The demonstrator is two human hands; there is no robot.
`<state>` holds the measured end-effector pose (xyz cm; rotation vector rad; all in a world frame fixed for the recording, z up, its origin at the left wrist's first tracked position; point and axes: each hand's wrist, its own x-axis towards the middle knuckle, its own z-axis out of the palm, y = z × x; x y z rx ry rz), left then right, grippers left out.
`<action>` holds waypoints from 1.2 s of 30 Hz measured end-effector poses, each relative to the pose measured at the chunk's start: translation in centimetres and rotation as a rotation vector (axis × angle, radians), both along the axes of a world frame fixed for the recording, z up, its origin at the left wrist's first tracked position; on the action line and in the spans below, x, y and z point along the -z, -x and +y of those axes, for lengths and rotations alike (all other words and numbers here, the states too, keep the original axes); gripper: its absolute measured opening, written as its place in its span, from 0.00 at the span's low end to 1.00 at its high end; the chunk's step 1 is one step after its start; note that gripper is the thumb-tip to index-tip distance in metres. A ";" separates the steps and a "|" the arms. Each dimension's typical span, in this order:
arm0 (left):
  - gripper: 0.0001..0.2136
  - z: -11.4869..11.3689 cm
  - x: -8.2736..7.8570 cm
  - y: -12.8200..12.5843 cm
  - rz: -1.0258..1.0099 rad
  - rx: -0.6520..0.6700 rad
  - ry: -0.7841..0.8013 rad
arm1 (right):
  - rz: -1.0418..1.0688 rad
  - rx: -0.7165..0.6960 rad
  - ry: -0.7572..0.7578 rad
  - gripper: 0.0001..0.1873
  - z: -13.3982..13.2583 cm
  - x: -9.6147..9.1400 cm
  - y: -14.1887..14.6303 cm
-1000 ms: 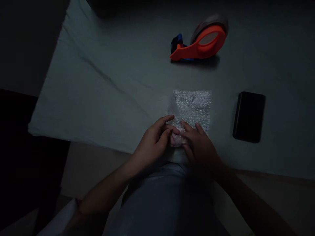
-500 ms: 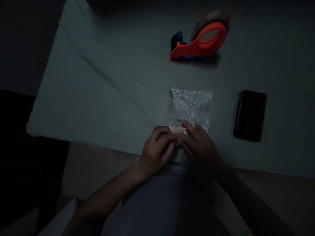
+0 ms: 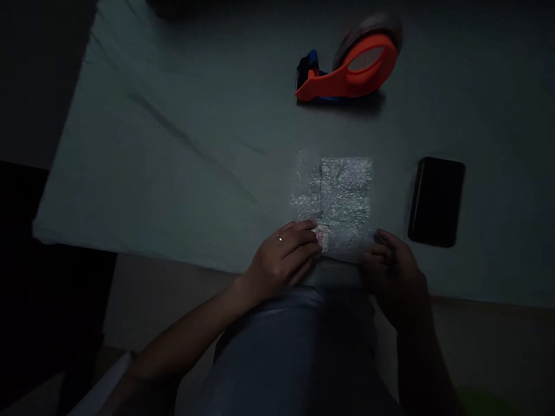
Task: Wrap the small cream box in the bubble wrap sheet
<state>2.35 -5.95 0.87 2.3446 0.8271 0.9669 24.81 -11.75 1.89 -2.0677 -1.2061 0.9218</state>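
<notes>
A sheet of bubble wrap (image 3: 346, 188) lies near the table's front edge, its left part thinner and more see-through. On its lower part is a small whitish and pinkish item (image 3: 322, 237), partly covered by fingers; its kind is unclear in the dim light. My left hand (image 3: 288, 251), with a ring on one finger, rests with its fingers stretched over the wrap and the item's left side. At the wrap's lower right corner, my right hand (image 3: 392, 271) has curled fingers closed on the edge, though shadow hides part of the grip.
An orange and blue tape dispenser (image 3: 368, 69) with a roll of tape stands at the back. A black rectangular object (image 3: 437, 202) lies to the right. Pale cloth (image 3: 173, 190) with creases covers the table, whose front edge runs close to my lap.
My right hand has moved right, from the small item to the wrap's lower right corner. The folded left part of the wrap now lies flatter. My left hand has stretched its fingers over the item.
</notes>
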 end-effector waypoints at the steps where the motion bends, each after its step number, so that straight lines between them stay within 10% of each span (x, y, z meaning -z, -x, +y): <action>1: 0.11 0.0 0.0 0.0 0.004 0.002 -0.007 | 0.048 0.010 -0.001 0.32 0.0 0.4 0.4; 13: 0.10 -0.3 -0.3 -0.6 -0.001 0.013 0.018 | 0.299 0.066 -0.272 0.29 2.3 -0.2 5.7; 28: 0.12 -0.5 1.1 -0.5 -0.139 -0.074 -0.011 | -0.144 -0.380 -0.269 0.28 1.8 -2.7 7.4; 36: 0.08 0.1 1.3 0.0 -0.097 0.005 -0.035 | 0.136 -0.127 -0.459 0.17 1.3 -1.6 6.1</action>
